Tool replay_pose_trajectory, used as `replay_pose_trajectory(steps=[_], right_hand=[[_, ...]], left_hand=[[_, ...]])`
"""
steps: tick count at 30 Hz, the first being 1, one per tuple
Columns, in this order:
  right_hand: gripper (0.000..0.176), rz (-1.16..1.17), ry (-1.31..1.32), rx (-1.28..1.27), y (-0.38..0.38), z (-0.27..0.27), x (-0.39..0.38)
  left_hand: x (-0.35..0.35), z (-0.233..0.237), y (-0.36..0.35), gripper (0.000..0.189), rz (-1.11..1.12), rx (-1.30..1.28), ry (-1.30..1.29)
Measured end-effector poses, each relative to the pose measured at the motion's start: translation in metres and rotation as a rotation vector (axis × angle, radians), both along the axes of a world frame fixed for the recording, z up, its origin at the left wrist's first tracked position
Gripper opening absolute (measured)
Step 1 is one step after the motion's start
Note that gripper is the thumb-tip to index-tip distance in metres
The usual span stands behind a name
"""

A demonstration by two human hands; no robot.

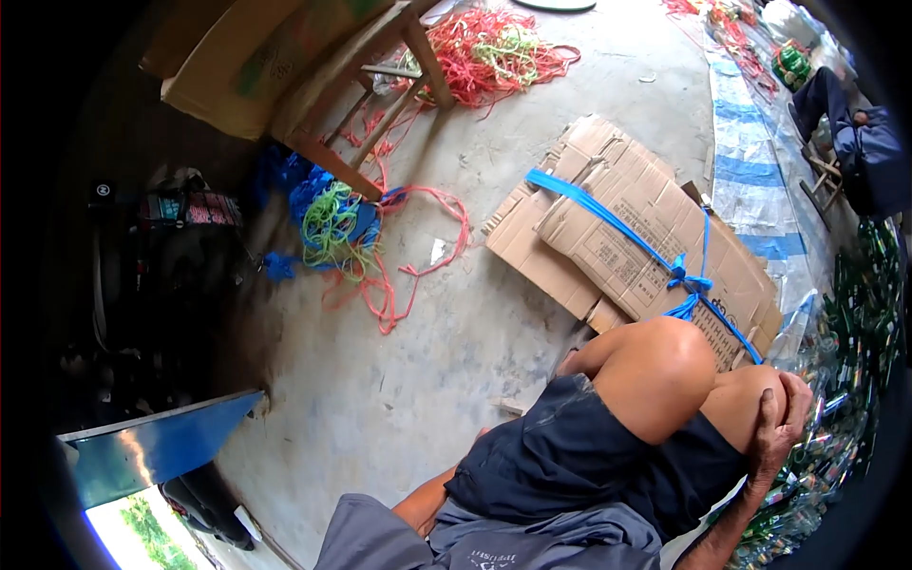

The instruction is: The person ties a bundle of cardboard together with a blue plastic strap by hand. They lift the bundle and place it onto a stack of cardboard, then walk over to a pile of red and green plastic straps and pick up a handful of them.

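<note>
My right hand (pixel 787 418) rests on my right knee, its thumb apart from the fingers and nothing held. My left forearm (pixel 425 503) reaches down beside my left thigh. Its hand is almost wholly hidden behind my dark shorts, so its fingers do not show. Just beyond my knees lies a stack of flattened cardboard boxes (pixel 617 233) on the floor. Around the stack runs a blue strap (pixel 608 218), knotted on top with loose ends. Neither hand is seen touching the cardboard.
A tangled heap of red and green straps (pixel 489 57) lies beside a wooden chair (pixel 432 66). Green and blue straps (pixel 337 228) spill nearby. Many glass bottles (pixel 836 380) crowd the right, beside a blue-and-white striped sheet (pixel 750 180). A blue panel (pixel 161 446) juts in at lower left.
</note>
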State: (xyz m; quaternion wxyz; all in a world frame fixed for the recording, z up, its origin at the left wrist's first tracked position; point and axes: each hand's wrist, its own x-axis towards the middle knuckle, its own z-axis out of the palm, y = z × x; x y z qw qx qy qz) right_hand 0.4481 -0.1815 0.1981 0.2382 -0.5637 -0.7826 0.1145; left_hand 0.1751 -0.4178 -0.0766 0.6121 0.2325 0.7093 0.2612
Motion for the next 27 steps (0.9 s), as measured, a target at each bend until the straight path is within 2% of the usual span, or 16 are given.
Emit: replay_pose_trajectory(steps=[8, 12, 15, 16, 18, 20, 23, 24, 26, 27], right_hand=[[0.036, 0.019, 0.082, 0.003, -0.002, 0.003, -0.004], [0.036, 0.016, 0.121, -0.009, -0.003, 0.004, -0.003], [0.037, 0.016, 0.145, -0.017, -0.004, 0.006, -0.005], [0.038, 0.015, 0.148, -0.015, -0.004, 0.006, -0.005], [0.037, 0.019, 0.156, -0.017, -0.004, 0.006, -0.004], [0.036, 0.031, 0.163, -0.022, -0.003, 0.006, -0.002], [0.033, 0.104, 0.157, 0.03, -0.002, 0.012, -0.007], [0.033, 0.124, 0.135, 0.055, -0.003, 0.016, -0.01], [0.032, 0.097, 0.383, -0.082, -0.006, 0.031, -0.026], [0.033, 0.065, 0.501, -0.146, -0.01, 0.043, -0.036]], left_hand=[[0.004, 0.13, 0.108, 0.049, -0.358, 0.45, 0.318], [0.009, 0.222, 0.158, 0.047, -0.482, 0.593, 0.559], [0.016, 0.226, 0.163, 0.048, -0.474, 0.621, 0.717], [0.024, 0.195, 0.161, 0.047, -0.5, 0.666, 0.811], [0.025, 0.196, 0.163, 0.046, -0.511, 0.734, 0.893], [0.015, 0.243, 0.164, 0.045, -0.488, 0.783, 0.871], [0.004, 0.246, 0.172, 0.041, -0.68, 0.721, 0.769], [0.004, 0.249, 0.174, 0.037, -0.673, 0.732, 0.858], [0.001, 0.281, 0.174, 0.031, -0.674, 0.764, 1.018], [0.001, 0.281, 0.166, 0.033, -0.646, 0.736, 1.007]])
